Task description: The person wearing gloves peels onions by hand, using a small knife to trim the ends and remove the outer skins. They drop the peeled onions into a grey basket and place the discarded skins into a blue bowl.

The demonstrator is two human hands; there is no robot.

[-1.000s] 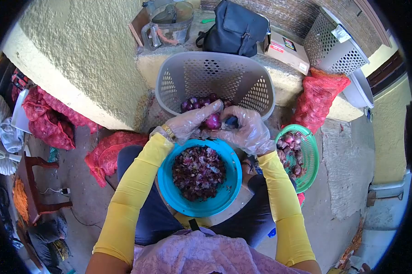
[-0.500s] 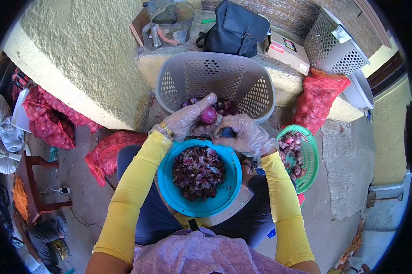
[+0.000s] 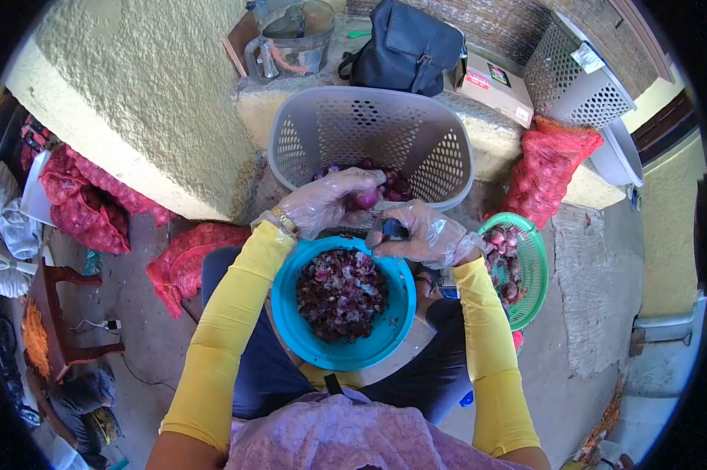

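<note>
In a clear plastic glove, my left hand [image 3: 330, 202] is closed on a purple onion [image 3: 364, 197] just above the near rim of the grey perforated basket [image 3: 369, 98]. My right hand [image 3: 421, 235], also gloved, grips a small dark-handled tool [image 3: 392, 229]; its blade cannot be made out. Both hands are close together but apart. Below them is a blue basin [image 3: 287, 325] holding dark onion skins [image 3: 341, 294]. More onions [image 3: 400, 188] lie in the bottom of the grey basket, partly hidden by my left hand.
A green basket [image 3: 537, 274] of onions is at the right, near a red mesh sack [image 3: 547, 176]. More red sacks [image 3: 200, 258] lie at the left. A black backpack [image 3: 414, 48] and cardboard box [image 3: 494, 88] rest on the ledge. Another person's leg [image 3: 83, 395] shows lower left.
My left hand has turned, its fingers now curling over the onion, which sits slightly lower right. My right hand has shifted slightly right with the tool.
</note>
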